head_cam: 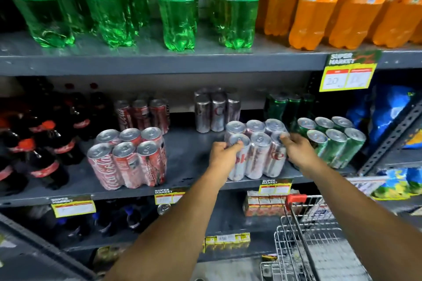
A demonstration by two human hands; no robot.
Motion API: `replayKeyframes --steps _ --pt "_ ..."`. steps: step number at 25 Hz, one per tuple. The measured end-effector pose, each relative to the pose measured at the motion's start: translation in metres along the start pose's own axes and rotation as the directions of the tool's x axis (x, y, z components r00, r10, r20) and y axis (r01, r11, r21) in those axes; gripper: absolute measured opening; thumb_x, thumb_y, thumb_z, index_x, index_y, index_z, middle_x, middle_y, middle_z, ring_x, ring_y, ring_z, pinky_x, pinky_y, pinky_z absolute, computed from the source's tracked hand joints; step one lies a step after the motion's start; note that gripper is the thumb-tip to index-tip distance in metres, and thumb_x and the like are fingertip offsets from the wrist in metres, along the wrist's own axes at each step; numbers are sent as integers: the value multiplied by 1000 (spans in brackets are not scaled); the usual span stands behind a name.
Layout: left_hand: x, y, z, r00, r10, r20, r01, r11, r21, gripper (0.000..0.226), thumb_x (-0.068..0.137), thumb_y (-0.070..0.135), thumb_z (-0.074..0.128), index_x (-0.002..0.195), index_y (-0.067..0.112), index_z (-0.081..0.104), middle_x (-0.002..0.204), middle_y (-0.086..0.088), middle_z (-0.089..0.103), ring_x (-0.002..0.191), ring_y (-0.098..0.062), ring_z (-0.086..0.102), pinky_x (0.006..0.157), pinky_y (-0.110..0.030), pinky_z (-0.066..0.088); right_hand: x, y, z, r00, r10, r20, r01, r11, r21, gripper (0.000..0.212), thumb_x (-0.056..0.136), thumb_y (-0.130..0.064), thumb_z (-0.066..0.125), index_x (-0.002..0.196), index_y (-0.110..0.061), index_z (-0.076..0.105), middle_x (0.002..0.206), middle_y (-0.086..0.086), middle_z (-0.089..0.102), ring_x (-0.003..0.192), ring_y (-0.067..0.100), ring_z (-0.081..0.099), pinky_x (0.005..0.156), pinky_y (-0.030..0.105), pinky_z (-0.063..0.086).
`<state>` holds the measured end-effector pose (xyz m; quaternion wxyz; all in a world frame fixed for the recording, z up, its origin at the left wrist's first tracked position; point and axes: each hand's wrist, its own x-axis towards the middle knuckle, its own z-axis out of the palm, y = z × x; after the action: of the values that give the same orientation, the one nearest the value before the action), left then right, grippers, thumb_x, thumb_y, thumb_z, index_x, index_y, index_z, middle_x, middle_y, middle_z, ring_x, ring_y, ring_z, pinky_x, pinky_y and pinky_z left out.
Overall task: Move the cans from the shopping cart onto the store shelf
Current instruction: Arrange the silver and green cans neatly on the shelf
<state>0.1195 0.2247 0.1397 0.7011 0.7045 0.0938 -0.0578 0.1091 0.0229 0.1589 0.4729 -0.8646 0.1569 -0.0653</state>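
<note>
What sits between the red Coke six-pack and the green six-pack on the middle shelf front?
In the head view, the silver six-pack, gripped by the left hand and the right hand; bare shelf separates it from the red six-pack.

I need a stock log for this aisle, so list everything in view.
Green bottles: several, top shelf left.
Orange bottles: several, top shelf right.
Dark bottles: several, red caps, middle shelf left.
Red can packs: two, middle shelf.
Silver can packs: two, middle shelf centre; front one held.
Green can packs: two, middle shelf right.
Price tags: several, yellow, shelf edges.
Shopping cart: one, wire, lower right.
Left hand, right hand: gripping the front silver pack.
</note>
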Motion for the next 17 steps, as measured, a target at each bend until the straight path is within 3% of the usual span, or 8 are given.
replayKeyframes --steps 4,6,9,14,17 --pt "4 -4 -21 999 31 44 -26 994 -105 19 81 25 73 71 10 66 80 -10 68 76 -19 63 73 -34 52 0 -3 13 999 -33 21 32 999 29 45 87 -52 47 104 -13 61 105 16 67 96 33 62 87 52 50" --pt "8 -6 -40 999 34 2 -33 989 -145 16 83 21 72 72 11 65 73 -4 69 70 -14 64 72 -32 53 -3 -12 29 995 -74 71 73 997 15 46 86 -54 47 106 -16 62 106 13 68 98 30 63 89 50 50" --pt "12 -9 -69 999 44 -26 -48 984 -174 15 87 19 68 81 6 65 61 6 65 54 -2 59 60 -21 48 -6 -26 53 987 -125 102 124 992 17 43 86 -53 47 108 -19 63 109 9 70 101 26 63 91 45 50" --pt "8 -12 -76 998 33 -60 -41 989 -144 31 88 27 66 106 3 59 95 -8 65 86 -15 63 85 -36 53 -8 -30 61 984 -159 79 163 985 -60 45 90 -52 42 112 -18 61 112 13 68 106 32 60 85 39 47" --pt "6 -13 -76 996 36 -85 -47 989 -137 17 86 30 68 90 20 55 85 1 60 77 -10 58 76 -27 48 -11 -28 61 988 -135 76 137 990 -26 42 89 -54 42 105 -19 60 102 7 67 101 29 61 76 32 41"
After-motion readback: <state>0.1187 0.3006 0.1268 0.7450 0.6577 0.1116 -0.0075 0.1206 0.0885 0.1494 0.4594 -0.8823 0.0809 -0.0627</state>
